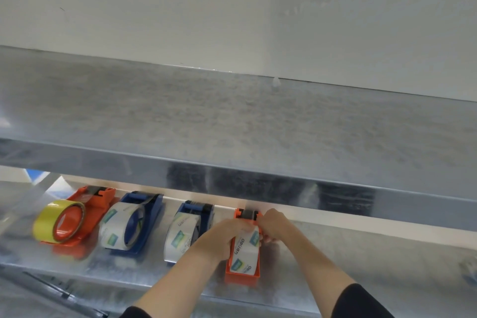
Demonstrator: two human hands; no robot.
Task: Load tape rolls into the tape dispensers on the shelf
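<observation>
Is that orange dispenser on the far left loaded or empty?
Loaded: a yellow tape roll sits around the hub of the far-left orange dispenser.

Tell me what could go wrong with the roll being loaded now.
The orange dispenser being loaded sits near the shelf's front edge; a hard tug on its tape roll by the left hand or right hand might drag it off.
The left wrist lies right beside the neighbouring blue dispenser's roll and could knock it.
</observation>
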